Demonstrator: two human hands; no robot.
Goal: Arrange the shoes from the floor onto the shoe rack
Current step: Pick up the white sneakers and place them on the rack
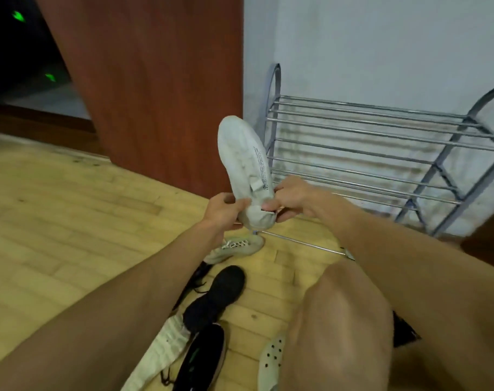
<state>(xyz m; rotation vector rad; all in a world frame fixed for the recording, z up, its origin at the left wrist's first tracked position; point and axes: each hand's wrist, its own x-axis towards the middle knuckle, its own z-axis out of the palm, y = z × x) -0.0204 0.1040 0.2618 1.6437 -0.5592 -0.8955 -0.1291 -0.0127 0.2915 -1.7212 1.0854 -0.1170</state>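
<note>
A white sneaker (244, 162) is held up in the air, toe pointing away and up, in front of the left end of the metal shoe rack (381, 142). My left hand (224, 211) grips its heel from the left and my right hand (292, 197) grips the heel from the right. The rack's tube shelves hold no shoes. On the floor below lie a second pale sneaker (234, 248), a black sneaker (216, 296), another black shoe (202, 359) and a white perforated clog (271, 359).
The rack stands against a white wall (381, 46), with a red-brown wooden door (161, 80) to its left. A loose metal rod (305, 244) lies on the wooden floor (56, 221). My bare knee (344, 320) fills the lower right.
</note>
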